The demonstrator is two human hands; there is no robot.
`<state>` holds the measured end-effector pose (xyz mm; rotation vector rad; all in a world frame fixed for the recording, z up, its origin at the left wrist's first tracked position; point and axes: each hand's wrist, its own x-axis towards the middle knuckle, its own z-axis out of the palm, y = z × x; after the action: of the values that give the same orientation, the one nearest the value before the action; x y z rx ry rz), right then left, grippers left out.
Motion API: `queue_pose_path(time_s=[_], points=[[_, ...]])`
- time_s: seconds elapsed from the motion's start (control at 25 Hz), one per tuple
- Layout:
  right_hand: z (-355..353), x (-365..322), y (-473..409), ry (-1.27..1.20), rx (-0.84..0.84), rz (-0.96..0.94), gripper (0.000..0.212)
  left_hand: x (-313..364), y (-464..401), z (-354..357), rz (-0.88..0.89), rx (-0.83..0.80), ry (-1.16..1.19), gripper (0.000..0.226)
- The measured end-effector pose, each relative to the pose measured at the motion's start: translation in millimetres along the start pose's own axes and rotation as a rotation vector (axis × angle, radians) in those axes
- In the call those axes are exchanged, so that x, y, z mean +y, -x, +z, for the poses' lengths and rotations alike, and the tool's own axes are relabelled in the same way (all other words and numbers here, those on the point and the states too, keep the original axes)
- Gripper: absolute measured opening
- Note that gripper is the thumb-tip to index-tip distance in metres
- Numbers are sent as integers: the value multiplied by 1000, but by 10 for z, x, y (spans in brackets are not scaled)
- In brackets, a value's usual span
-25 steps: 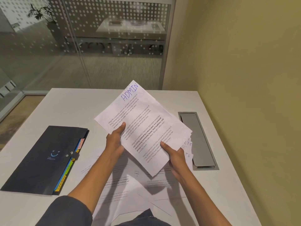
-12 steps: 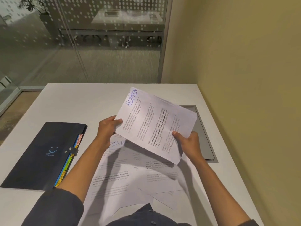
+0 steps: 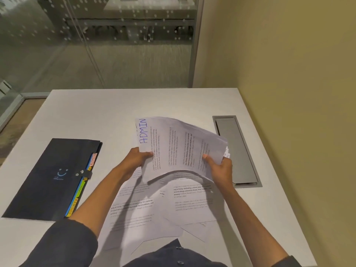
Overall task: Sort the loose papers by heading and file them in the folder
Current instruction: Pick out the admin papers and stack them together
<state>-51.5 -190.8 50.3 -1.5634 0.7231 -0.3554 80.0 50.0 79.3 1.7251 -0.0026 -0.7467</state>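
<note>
A small stack of printed sheets headed ADMIN bows upward above the table, turned sideways with the heading at its left end. My left hand pinches its left edge and my right hand grips its right edge, thumb on top. Beneath them several loose printed papers lie overlapping on the white table. A dark expanding folder lies closed at the left, its strap fastened and its coloured tabs, one reading SPORTS, showing along its right edge.
A grey cable hatch is set into the table at the right. A yellow wall runs close along the right side. A dotted glass partition stands behind the far table edge.
The ADMIN stack has rotated from a diagonal to sideways and come lower, now bowed between both hands. The camera view has tipped further down.
</note>
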Motion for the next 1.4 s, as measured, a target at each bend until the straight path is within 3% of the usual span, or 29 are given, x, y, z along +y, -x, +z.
queue_pose_path(time_s=[0.28,0.48,0.68,1.04,1.24,1.4], points=[[171,100,-111,-143,52,48,30,-146,-130,168,68,245,125,17],[158,121,-135,-28,-4,44,23,-296,-128,194,70,245,102,20],[110,175,-162,-9,58,58,21,-277,-108,188,168,243,69,11],[61,301,-84,90,12,64,29,-393,-38,213,190,258,63,8],[49,458,-10,127,-4,128,38,-547,-15,215,142,278,2,16],[-38,302,-80,105,-9,85,23,-370,37,192,180,301,-62,10]])
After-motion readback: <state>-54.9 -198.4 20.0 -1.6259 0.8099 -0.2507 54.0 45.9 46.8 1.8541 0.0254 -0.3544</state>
